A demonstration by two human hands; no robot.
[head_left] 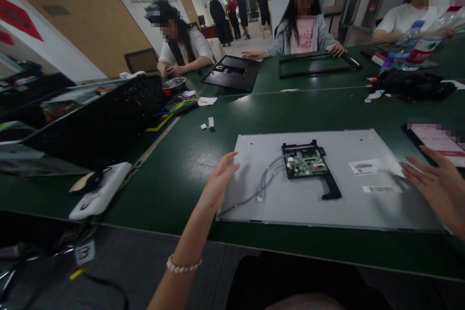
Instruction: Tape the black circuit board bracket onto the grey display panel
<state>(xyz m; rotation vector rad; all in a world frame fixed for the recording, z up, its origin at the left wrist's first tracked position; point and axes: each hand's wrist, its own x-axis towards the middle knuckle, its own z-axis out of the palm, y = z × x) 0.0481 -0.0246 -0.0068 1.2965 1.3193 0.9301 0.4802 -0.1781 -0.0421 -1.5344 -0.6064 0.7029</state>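
A flat grey display panel [254, 164] lies back side up on the green table in front of me. On its middle sits a green circuit board [305, 165] in a black plastic bracket [332, 186]. Grey-blue cables [264, 184] run from the board to the panel's lower left corner. My left hand [220, 179] is at the panel's left edge, fingers stretched and holding nothing. Over the right edge is my right hand [436, 181], its fingers spread and also holding nothing. Whether either hand touches the panel I cannot tell.
A phone [436, 143] lies beyond my right hand. A white device [101, 191] and an opened black case [94, 126] stand left. Across the table, people sit by a black back cover [232, 72] and a black frame [316, 74]. Water bottles [403, 46] stand back right.
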